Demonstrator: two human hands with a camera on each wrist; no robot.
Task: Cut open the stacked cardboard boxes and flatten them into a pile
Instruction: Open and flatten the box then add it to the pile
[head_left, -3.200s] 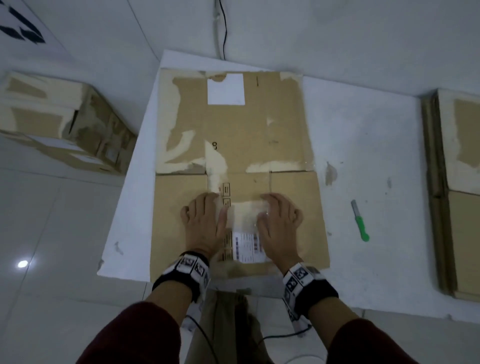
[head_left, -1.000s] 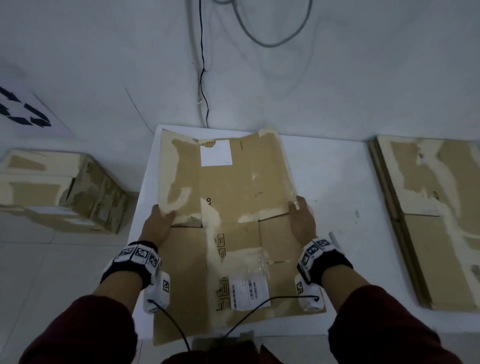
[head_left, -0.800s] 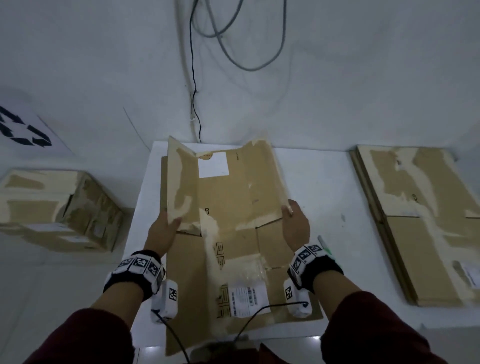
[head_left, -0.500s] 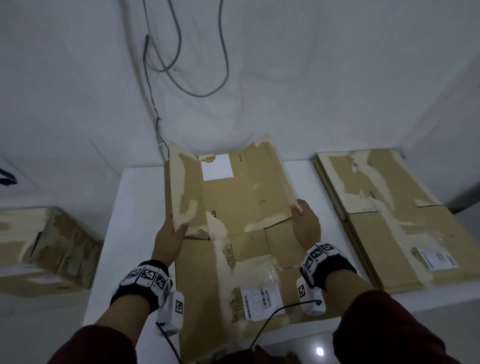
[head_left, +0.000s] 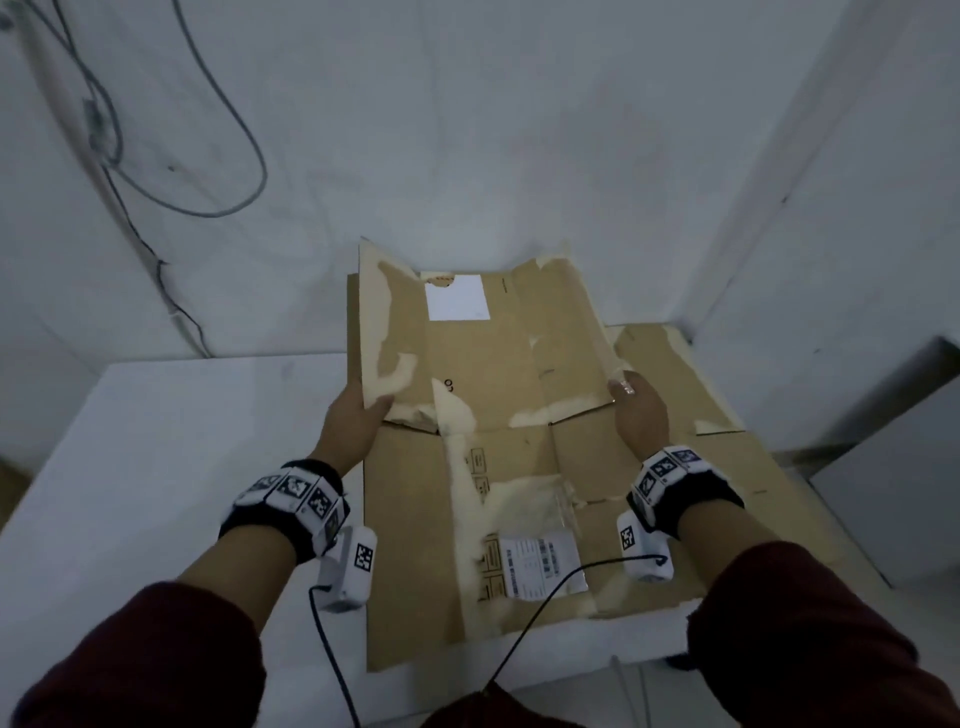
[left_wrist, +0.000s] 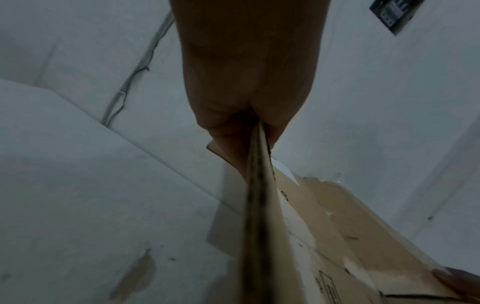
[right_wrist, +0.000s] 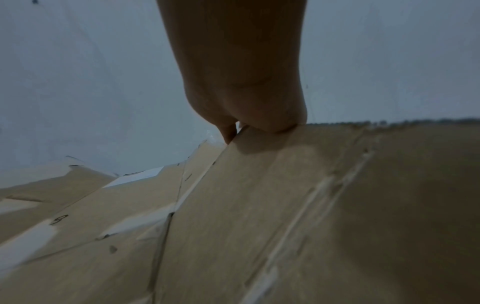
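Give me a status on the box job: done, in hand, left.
Done: at least one flattened box lies in the pile on the table's right side.
In hand: the left hand and right hand grip the side edges of a cut-open, flattened box, partly over that pile.
Left: setting it down; no uncut boxes show in these views.

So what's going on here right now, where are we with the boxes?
A person is carrying one flattened box, gripping its side edges: the left hand pinches the left edge, the right hand the right edge. The sheet is lifted and tilted above the white table, overlapping the pile of flattened cardboard on the right. It is not yet laid on that pile.
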